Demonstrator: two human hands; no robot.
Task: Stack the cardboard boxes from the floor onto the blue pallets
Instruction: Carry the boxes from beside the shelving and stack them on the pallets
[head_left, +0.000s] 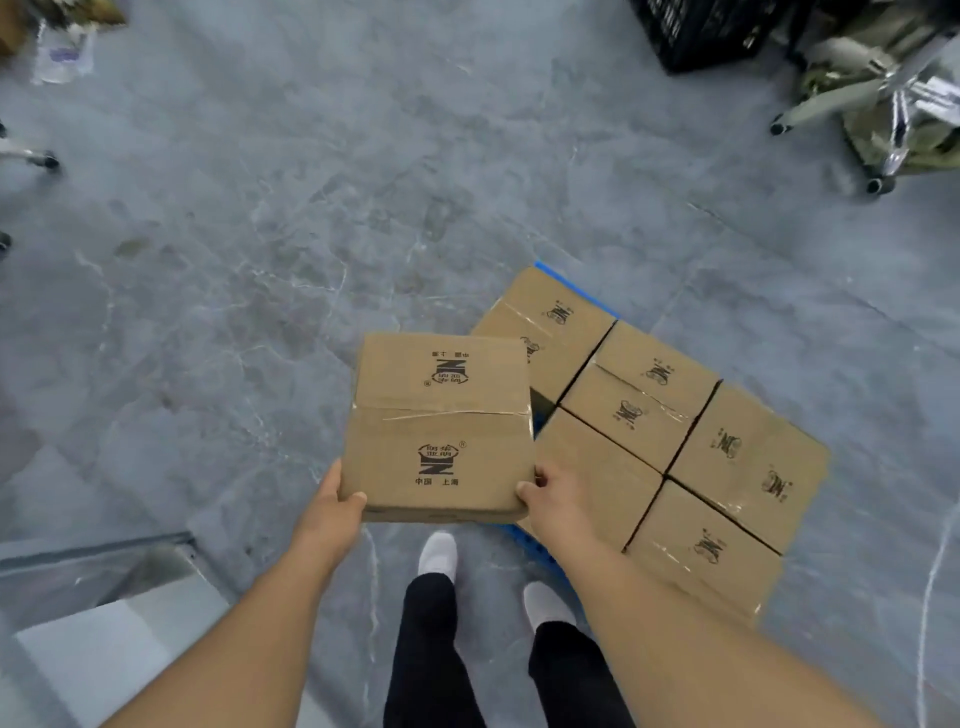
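A brown taped cardboard box with black printed logos (441, 426) is held in the air above the grey marbled floor (234, 260), in front of the person's legs and just left of the loaded pallet. It is kept level, taped seam up, gripped at its two near corners, probably so it can be swung across and set down flat without tipping.

The left hand (340, 499) is curled round the near-left corner, thumb on the top face, fingers hidden underneath. The right hand (545, 493) is curled round the near-right corner, thumb on top, fingertips seen bent over the side edge. Both hands are closed on the box; nothing else is held.

To the right, a blue plastic pallet (543, 270) is seen only as thin slivers at its far corner and near edge. It is covered by a layer of matching brown cardboard boxes (649, 431), packed edge to edge in a tight grid. A dark gap is seen at the layer's left side, beside the carried box; it is judged a likely open slot, though its depth cannot be told. Otherwise a second layer would be started.

Further out: white shoes and black trousers below, a grey metal bench (78, 597) at lower left, a black plastic crate (696, 31) at the top, a wheeled chair base (857, 104) at upper right.
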